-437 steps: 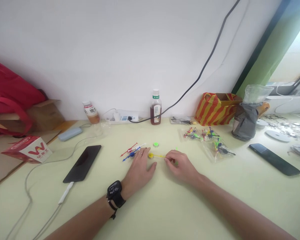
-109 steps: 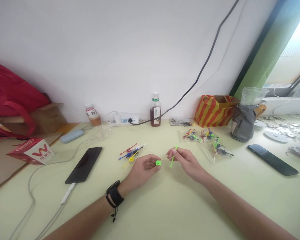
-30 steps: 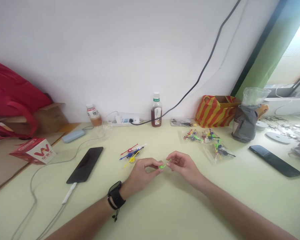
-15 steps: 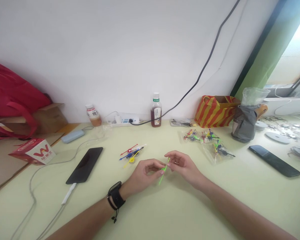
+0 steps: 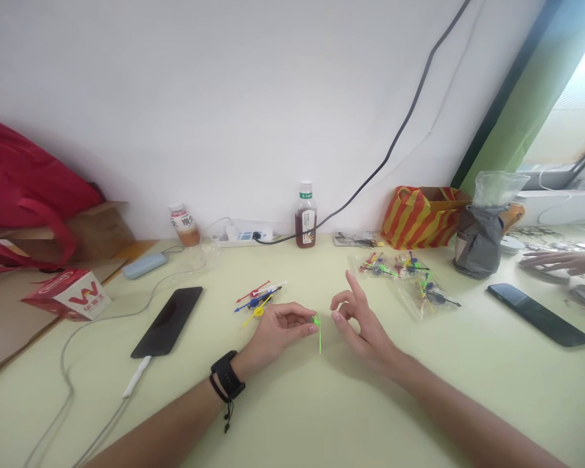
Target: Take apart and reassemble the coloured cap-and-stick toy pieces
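Note:
My left hand (image 5: 283, 329), with a black watch on the wrist, pinches a thin green plastic arrow spinner (image 5: 320, 338) between thumb and fingertips. The spinner is seen nearly edge-on, pointing down toward the table. Just to its right, my right hand (image 5: 359, 323) is open and apart from it, index finger raised and the thumb and other fingers curved. Beyond my left hand lies a loose group of red, white, blue, black and yellow arrow spinners (image 5: 258, 300). Clear bags of mixed-colour arrow spinners (image 5: 422, 290) lie farther back on the right.
A black phone (image 5: 168, 322) with a charging cable lies left, near a red-and-white box (image 5: 67, 296). Bottles (image 5: 305, 218) and a power strip (image 5: 244, 234) line the wall. Rightward are a striped bag (image 5: 419, 218), another phone (image 5: 539, 314) and another person's hand (image 5: 565, 261).
My right hand has let go of the green arrow spinner and moved slightly right, its index finger lifting. The spinner has turned in my left hand. Another person's hand has appeared at right.

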`<act>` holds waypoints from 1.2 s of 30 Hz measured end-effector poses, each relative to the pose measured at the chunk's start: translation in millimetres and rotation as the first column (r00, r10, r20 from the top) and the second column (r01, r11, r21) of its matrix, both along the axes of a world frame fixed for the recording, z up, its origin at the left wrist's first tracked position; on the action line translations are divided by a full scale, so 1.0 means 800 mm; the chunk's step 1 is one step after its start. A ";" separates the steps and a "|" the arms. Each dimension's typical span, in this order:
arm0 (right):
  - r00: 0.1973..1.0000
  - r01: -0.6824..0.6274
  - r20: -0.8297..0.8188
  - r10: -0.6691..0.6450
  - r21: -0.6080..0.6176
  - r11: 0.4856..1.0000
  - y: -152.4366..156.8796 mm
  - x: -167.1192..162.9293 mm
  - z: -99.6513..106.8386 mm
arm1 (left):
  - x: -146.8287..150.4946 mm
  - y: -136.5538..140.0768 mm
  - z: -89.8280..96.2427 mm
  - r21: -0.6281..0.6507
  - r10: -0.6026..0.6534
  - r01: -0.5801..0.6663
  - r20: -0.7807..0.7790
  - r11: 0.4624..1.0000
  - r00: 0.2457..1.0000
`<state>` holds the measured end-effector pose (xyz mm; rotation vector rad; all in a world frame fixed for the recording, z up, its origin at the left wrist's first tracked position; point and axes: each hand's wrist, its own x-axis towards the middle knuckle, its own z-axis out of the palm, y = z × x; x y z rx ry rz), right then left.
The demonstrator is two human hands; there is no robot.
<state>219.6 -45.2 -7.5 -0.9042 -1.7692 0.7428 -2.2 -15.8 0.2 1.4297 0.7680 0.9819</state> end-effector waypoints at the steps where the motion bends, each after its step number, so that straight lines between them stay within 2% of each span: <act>1: 1.000 0.005 -0.008 -0.005 0.008 1.000 -0.002 -0.001 -0.001 | 0.000 0.000 0.000 0.001 -0.005 0.005 0.005 1.000 1.000; 3: 1.000 0.003 -0.009 -0.003 -0.040 0.999 -0.003 -0.001 0.002 | 0.000 0.000 0.000 -0.003 -0.009 0.009 0.018 1.000 1.000; 6: 0.996 -0.071 0.031 0.080 -0.232 0.970 -0.003 0.001 0.012 | -0.001 0.000 0.001 -0.032 0.012 -0.010 0.053 0.999 0.999; 8: 0.993 -0.088 0.048 0.107 -0.288 0.953 -0.002 0.002 0.018 | -0.001 0.000 0.003 -0.053 0.025 -0.021 0.064 0.998 0.998; 13: 1.000 -0.024 0.005 0.025 -0.170 0.985 -0.006 0.000 0.021 | -0.001 -0.001 0.005 -0.097 0.029 -0.023 0.056 0.995 0.998; 20: 0.997 -0.082 -0.019 0.080 -0.284 0.955 -0.002 0.000 0.019 | 0.001 -0.001 0.007 -0.115 0.056 -0.048 0.068 0.992 0.996; 24: 0.998 -0.055 -0.050 0.043 -0.289 0.956 0.001 -0.002 0.021 | 0.000 0.000 0.006 -0.109 0.048 -0.043 0.045 0.993 0.998; 30: 0.992 -0.124 -0.060 0.112 -0.274 0.954 -0.004 -0.008 0.019 | -0.002 0.000 0.004 -0.089 0.023 -0.021 0.024 0.996 0.999; 36: 0.992 -0.127 -0.042 0.120 -0.272 0.954 -0.004 -0.007 0.014 | -0.002 -0.001 0.004 -0.080 0.018 -0.016 0.022 0.997 1.000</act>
